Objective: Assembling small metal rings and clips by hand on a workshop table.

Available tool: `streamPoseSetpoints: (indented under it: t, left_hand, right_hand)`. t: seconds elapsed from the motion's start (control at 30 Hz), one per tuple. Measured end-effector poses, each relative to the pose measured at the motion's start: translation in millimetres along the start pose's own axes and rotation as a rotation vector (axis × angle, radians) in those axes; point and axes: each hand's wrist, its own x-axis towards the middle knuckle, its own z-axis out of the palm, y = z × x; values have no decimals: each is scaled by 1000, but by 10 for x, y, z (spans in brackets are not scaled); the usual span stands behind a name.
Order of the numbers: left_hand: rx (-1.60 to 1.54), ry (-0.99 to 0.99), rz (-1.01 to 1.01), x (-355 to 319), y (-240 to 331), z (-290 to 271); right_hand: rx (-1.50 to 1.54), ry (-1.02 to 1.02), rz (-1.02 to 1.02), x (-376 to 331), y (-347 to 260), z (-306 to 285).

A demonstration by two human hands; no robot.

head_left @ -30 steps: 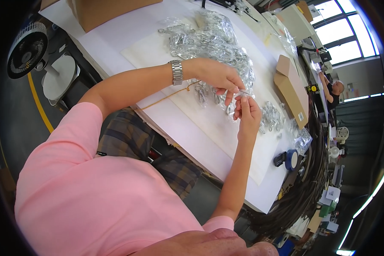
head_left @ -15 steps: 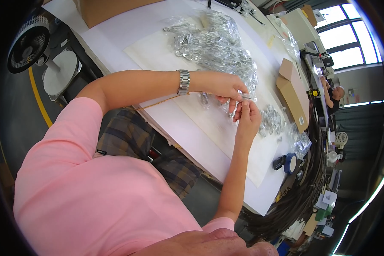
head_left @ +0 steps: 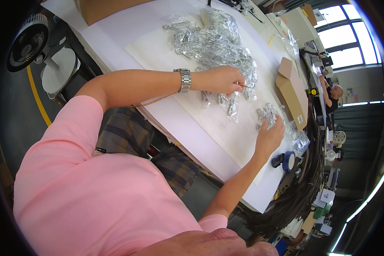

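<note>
My left hand [head_left: 219, 80], with a metal watch on its wrist, lies at the near edge of a big heap of small clear bags of metal parts [head_left: 213, 40]. Its fingers are curled and pinch a thin metal piece [head_left: 244, 86] that sticks out to the right. A few bags [head_left: 226, 102] lie just below that hand. My right hand [head_left: 269, 136] is stretched out further right, its fingertips spread on a small pile of bagged parts [head_left: 266, 114]. Both piles rest on a white sheet [head_left: 226, 132] on the table.
An open brown cardboard box [head_left: 292, 91] stands beyond the small pile. A blue tape roll [head_left: 288, 161] and a dark tool lie near the table's right corner. A fan [head_left: 27, 42] stands on the floor at the left. Another person [head_left: 335, 91] works at the far right.
My hands were together on one small bag. They have parted: the right hand moved out to the small pile, and the left hand moved back toward the big heap.
</note>
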Motion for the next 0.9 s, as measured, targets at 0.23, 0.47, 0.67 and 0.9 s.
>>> streamPoseSetpoints:
  t: [0.23,0.47,0.67,0.9]
  left_hand:
    - [50,-1,45,32,-15,31]
    - [42,41,38,39,-150,66]
    - [-52,79,99,41,-165,129]
    - [-280,-185,-205,3,68,-31]
  right_hand:
    - [-186,-583,-109,-90,-703,149]
    - [-157,-648,-36,118,-525,178]
    - [918,-789,506,261,-262,181]
    - [1131,-920,462,179,-212,208]
